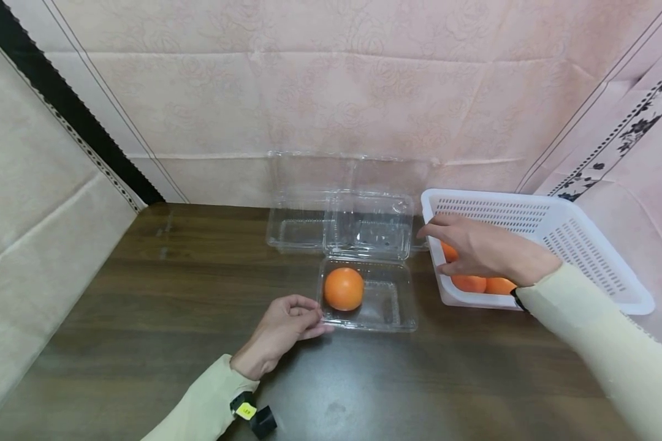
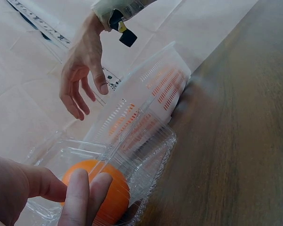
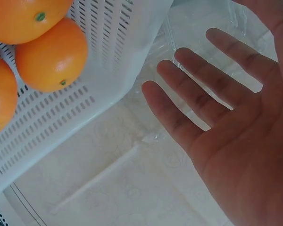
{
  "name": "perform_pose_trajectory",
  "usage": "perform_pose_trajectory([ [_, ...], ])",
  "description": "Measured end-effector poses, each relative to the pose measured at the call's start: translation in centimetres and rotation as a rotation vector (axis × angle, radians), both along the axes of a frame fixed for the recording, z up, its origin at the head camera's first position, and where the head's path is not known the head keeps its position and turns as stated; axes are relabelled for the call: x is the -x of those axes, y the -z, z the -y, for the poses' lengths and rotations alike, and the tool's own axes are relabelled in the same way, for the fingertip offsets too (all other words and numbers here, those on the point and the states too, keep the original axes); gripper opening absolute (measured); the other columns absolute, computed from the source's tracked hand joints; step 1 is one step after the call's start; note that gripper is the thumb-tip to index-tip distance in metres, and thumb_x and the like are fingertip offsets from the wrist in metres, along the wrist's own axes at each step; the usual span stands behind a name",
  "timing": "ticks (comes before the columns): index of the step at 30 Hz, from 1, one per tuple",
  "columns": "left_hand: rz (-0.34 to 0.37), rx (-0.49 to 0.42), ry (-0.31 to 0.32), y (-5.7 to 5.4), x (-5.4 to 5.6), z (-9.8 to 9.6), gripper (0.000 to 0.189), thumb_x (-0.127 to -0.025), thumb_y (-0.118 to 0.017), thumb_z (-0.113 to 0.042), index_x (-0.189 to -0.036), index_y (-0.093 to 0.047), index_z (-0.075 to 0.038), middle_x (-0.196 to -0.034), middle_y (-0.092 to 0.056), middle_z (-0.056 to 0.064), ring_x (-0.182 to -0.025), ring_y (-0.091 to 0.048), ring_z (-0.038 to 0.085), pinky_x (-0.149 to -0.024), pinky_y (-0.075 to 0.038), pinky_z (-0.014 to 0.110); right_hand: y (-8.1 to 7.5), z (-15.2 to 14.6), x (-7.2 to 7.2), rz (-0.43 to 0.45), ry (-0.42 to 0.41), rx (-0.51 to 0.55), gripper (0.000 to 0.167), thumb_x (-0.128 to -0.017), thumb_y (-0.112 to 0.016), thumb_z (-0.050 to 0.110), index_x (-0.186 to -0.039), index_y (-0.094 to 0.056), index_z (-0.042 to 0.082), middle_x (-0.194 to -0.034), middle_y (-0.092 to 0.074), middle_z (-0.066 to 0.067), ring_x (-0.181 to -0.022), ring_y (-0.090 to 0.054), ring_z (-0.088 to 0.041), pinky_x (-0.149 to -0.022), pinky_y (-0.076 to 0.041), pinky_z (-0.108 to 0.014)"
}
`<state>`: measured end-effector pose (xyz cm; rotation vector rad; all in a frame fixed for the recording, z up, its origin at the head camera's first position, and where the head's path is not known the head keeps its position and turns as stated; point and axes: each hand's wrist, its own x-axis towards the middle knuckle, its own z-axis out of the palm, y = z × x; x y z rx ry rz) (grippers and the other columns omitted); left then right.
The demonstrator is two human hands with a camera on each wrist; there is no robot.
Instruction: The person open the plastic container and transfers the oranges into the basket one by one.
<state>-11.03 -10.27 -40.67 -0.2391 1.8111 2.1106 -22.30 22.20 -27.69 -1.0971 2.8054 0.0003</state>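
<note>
An orange (image 1: 344, 288) sits in the left part of a clear plastic clamshell box (image 1: 388, 300), whose lid (image 1: 366, 226) is raised at the back. My left hand (image 1: 283, 331) pinches the box's front left corner between thumb and fingers. My right hand (image 1: 482, 250) is over the left side of a white perforated basket (image 1: 596, 245), with its fingers spread and straight and nothing held. In the right wrist view, several oranges (image 3: 52, 56) lie in the basket beside that hand's palm; in the head view the hand and forearm partly hide them.
More clear plastic boxes (image 1: 295, 231) stand at the back of the dark wooden table (image 1: 209, 282), behind the raised lid. Pink patterned cloth (image 1: 309, 92) hangs along the back. The basket stands to the right of the box.
</note>
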Motion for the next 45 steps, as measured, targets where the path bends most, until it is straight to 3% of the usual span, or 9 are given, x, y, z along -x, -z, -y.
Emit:
perform_pose_trajectory([
  [15,-0.006,0.010,0.003,0.0,-0.1,0.0,0.028,-0.097,-0.059,0.005,-0.123,-0.054,0.013,-0.106,-0.068,0.024,-0.089,-0.077,0.021,-0.089,-0.064,0.034,0.9,0.9,-0.4,-0.054,-0.053,0.010,0.059,-0.079,-0.089,0.022,-0.131,-0.063,0.011,-0.125,-0.064,-0.006,-0.112,-0.063,-0.023,-0.099,-0.058,-0.044],
  [26,0.002,0.001,0.006,0.0,-0.1,0.1,0.029,-0.097,-0.058,0.005,-0.125,-0.053,0.012,-0.108,-0.068,0.024,-0.090,-0.077,0.021,-0.090,-0.064,0.035,1.3,2.3,-0.7,0.041,-0.010,-0.026,0.064,-0.082,-0.086,0.027,-0.139,-0.059,0.014,-0.135,-0.061,-0.007,-0.122,-0.060,-0.028,-0.102,-0.058,-0.048],
  [45,0.015,0.010,0.010,0.2,0.0,0.2,0.029,-0.097,-0.059,0.004,-0.126,-0.053,0.010,-0.107,-0.068,0.021,-0.092,-0.077,0.022,-0.092,-0.063,0.037,2.7,3.5,-1.4,0.069,-0.026,0.031,0.063,-0.083,-0.086,0.028,-0.139,-0.059,0.015,-0.135,-0.061,-0.006,-0.118,-0.060,-0.023,-0.098,-0.060,-0.042],
])
